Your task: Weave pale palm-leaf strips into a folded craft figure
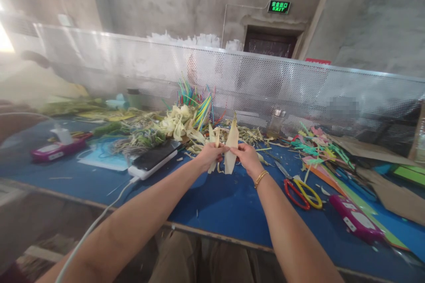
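Pale husk piece, broad and tapering upward, stands between the hands above the blue table. From my remote seat I see the right hand pinching it between thumb and fingers; the left hand is curled nearly closed around narrow strips, its fingertips at the broad piece's edge. I judge the work to be under way: these bits are already apart from the husk heap, and much of that lies loose behind them. I cannot tell whether anything counts as finished. Scissors lie unused to the right. Farther back I see bright coloured strips and a glass jar. Along the back runs a perforated metal screen; beyond it, a rough concrete wall and a lit exit sign above a dark doorway
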### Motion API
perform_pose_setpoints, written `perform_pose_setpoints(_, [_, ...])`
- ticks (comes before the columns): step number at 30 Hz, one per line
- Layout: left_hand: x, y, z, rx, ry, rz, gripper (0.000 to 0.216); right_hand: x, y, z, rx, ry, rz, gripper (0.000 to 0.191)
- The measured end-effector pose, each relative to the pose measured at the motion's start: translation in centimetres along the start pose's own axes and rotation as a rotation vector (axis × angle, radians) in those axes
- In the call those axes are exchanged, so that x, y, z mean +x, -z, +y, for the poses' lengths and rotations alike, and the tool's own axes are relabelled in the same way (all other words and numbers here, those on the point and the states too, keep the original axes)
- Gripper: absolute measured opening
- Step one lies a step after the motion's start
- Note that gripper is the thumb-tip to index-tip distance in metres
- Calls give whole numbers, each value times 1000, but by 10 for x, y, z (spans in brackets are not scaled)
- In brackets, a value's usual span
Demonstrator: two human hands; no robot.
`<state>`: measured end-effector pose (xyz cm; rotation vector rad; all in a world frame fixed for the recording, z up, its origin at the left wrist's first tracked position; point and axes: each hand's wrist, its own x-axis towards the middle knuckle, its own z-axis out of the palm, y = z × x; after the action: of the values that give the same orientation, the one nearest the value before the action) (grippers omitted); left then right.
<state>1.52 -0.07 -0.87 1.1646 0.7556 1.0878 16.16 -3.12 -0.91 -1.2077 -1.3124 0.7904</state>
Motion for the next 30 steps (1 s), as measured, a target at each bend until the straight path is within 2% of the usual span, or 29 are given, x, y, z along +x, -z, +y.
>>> perform_pose_setpoints(11, [-3, -1, 3, -17, 15, -69, 32, 1, 3, 0, -49, 13, 9, 20])
perform_pose_setpoints(16, [-11, 0, 18, -222, 79, -258, 19, 8, 11, 3, -14, -38, 139, 15])
perform_pose_setpoints(19, [-17, 3, 34, -407, 103, -310, 8, 13, 21, 6, 42, -79, 251, 15])
perform_pose_setpoints(22, [-21, 11, 52, -603, 31, -354, 9, 19, 40, 11, 97, -114, 402, 15])
perform_pose_setpoints(24, [-17, 20, 62, -742, -53, -277, 18, 22, 55, 13, 141, -129, 485, 15])
perform_pose_setpoints(27, [-6, 36, 70, -915, -158, -26, 26, 24, 69, 14, 212, -142, 509, 18])
perform_pose_setpoints(29, [2, 41, 69, -930, -121, 75, 29, 23, 66, 13, 254, -140, 449, 19])
perform_pose_setpoints(30, [4, 41, 66, -886, -70, 72, 30, 22, 60, 12, 271, -136, 399, 19])
